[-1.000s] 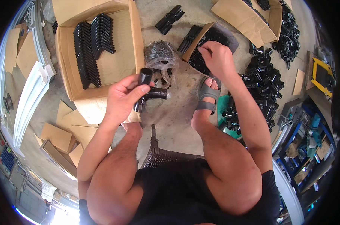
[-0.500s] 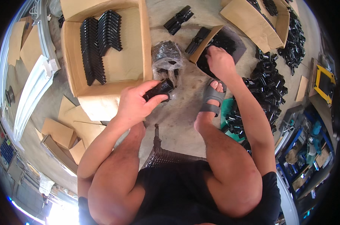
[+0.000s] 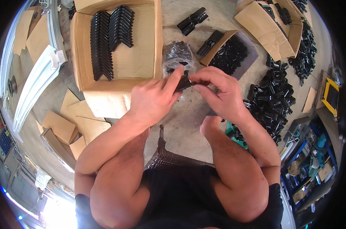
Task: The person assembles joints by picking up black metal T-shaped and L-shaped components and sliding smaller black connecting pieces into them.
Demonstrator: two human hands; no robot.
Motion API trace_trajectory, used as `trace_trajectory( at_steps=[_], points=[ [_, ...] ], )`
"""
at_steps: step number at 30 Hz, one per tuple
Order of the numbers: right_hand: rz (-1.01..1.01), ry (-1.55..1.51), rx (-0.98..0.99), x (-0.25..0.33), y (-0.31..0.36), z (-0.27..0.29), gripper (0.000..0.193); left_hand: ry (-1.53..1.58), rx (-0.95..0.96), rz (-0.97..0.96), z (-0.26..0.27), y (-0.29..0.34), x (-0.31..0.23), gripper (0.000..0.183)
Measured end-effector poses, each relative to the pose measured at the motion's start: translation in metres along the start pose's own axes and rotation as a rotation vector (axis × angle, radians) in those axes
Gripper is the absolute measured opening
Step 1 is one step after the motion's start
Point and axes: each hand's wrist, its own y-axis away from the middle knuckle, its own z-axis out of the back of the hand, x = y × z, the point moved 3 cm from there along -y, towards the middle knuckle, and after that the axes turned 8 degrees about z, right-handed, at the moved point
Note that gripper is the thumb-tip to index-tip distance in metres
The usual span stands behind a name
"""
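In front of my knees, my left hand (image 3: 154, 98) is closed around a short black tubular fitting (image 3: 183, 84), mostly hidden by the fingers. My right hand (image 3: 220, 91) meets it there, thumb and fingertips pinched at the fitting's right end. Something dark shows between those fingertips, too small to name. Just beyond the right hand stands a small open carton (image 3: 217, 45) holding many small black pieces (image 3: 231, 55). A clear plastic bag (image 3: 176, 53) with dark contents lies behind the left hand.
At the left, a large carton (image 3: 121, 86) holds two rows of stacked black angled parts (image 3: 102, 47). Loose black fittings (image 3: 274, 101) are heaped at the right, beside another open carton (image 3: 264, 32). Two black fittings (image 3: 192, 21) lie at the back. Flattened cardboard (image 3: 60, 126) lies left.
My right hand has come out of the small carton and over to the fitting. My left hand has moved right and turned the fitting, so both hands now meet. The view has shifted slightly.
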Motion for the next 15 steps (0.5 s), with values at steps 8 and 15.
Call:
trace_trajectory(
  at_steps=[8,15],
  points=[
    [0.451,0.242,0.005,-0.012,-0.007,-0.034,0.025,0.026,0.012,0.020,-0.001,-0.002,0.001,0.101],
    [0.478,0.446,0.060,-0.011,-0.004,-0.044,0.023,0.011,0.006,0.035,-0.002,-0.001,0.003,0.103]
  ],
)
